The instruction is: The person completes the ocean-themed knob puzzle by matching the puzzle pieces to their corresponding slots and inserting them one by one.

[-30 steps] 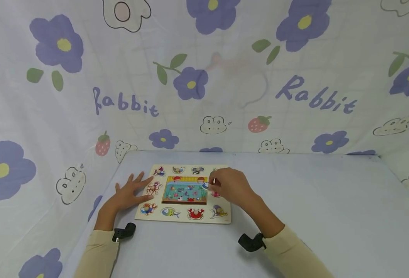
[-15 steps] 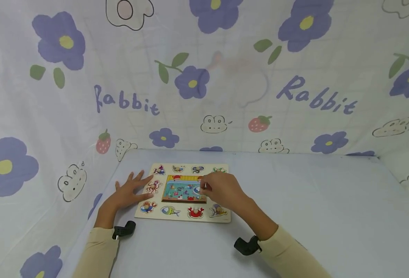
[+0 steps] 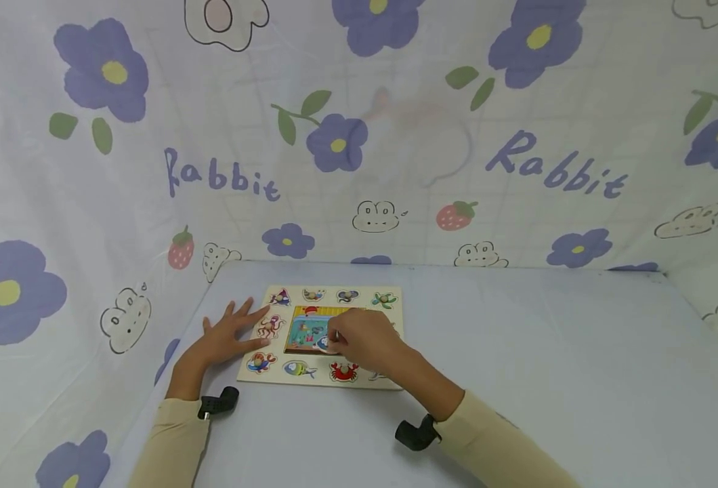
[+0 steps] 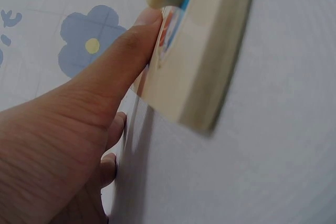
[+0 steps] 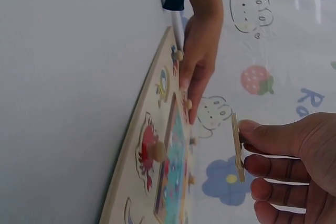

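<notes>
A wooden knob puzzle board point(image 3: 322, 381) with sea-animal pictures round a central aquarium scene lies on the table. My left hand point(image 3: 223, 340) rests at its left edge with fingers spread. In the left wrist view the thumb point(image 4: 131, 45) touches the board beside a knob. My right hand point(image 3: 368, 339) pinches a small blue-and-white puzzle piece point(image 3: 324, 343) above the aquarium scene. The right wrist view shows this piece point(image 5: 238, 148) edge-on, apart from the board, its knob mostly hidden by the fingers. A red crab piece point(image 5: 146, 153) with a knob sits in the board's front row.
A fish picture point(image 5: 162, 85) in the front row shows no knob. Other sea-animal pieces, such as an octopus point(image 3: 270, 327) and a green turtle-like one point(image 3: 385, 299), line the border. Behind the white table point(image 3: 517, 359) hangs a flowered curtain point(image 3: 420, 163).
My right hand has moved left and slightly toward me over the board, carrying the piece from the right side to the scene's lower middle. The left hand stays in place.
</notes>
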The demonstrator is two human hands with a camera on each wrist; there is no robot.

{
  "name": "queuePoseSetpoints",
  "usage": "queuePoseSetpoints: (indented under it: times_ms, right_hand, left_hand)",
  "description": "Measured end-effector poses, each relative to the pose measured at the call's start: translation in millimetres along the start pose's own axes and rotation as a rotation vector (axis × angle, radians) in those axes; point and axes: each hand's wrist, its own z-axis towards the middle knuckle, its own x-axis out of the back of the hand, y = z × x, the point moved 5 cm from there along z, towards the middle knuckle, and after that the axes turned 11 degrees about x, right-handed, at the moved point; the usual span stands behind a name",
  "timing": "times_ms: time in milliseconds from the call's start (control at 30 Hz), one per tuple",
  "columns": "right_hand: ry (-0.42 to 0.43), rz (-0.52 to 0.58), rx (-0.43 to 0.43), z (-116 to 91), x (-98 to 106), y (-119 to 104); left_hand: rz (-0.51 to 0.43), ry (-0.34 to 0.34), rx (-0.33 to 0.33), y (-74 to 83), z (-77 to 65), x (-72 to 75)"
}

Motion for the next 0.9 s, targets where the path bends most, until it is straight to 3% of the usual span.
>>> queuePoseSetpoints:
  times_ms: [333, 533, 900]
  right_hand:
    - [-0.028, -0.049, 0.070, 17.5, -18.1, -20.2]
    - [-0.039, -0.022, 0.095, 25.0, -30.6, -25.5]
    - [-0.075, 0.001, 0.070, 38.1, -51.4, -29.8]
  left_hand:
    - [0.005, 0.001, -0.003, -2.2, 1.6, -0.3]
    - [0.013, -0.004, -0.005, -3.2, 2.7, -0.6]
    - [0.021, 0.008, -0.008, 0.9, -0.2, 1.5]
